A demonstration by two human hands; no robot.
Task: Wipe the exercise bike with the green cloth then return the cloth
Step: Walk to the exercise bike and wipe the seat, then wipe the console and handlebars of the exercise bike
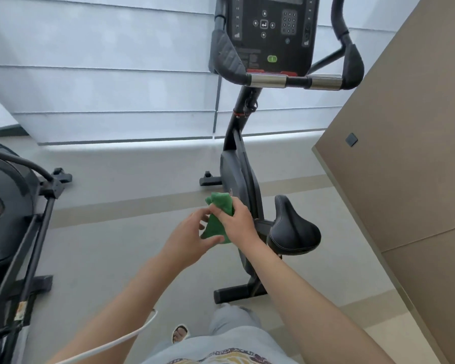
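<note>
A black exercise bike (243, 169) stands in front of me, with its console (271, 32) and handlebars at the top and its black saddle (293, 229) to the right of my hands. A crumpled green cloth (220, 216) is held in the air just left of the saddle post. My right hand (238, 219) grips the cloth's upper part. My left hand (191, 237) pinches its lower corner between thumb and fingers.
Another black exercise machine (13, 214) stands at the left. A brown wall panel (405, 153) runs along the right. Pale window blinds (103, 74) hang behind the bike. A white cable (116, 342) trails by my left arm. My sandalled foot (180, 333) shows on the grey floor.
</note>
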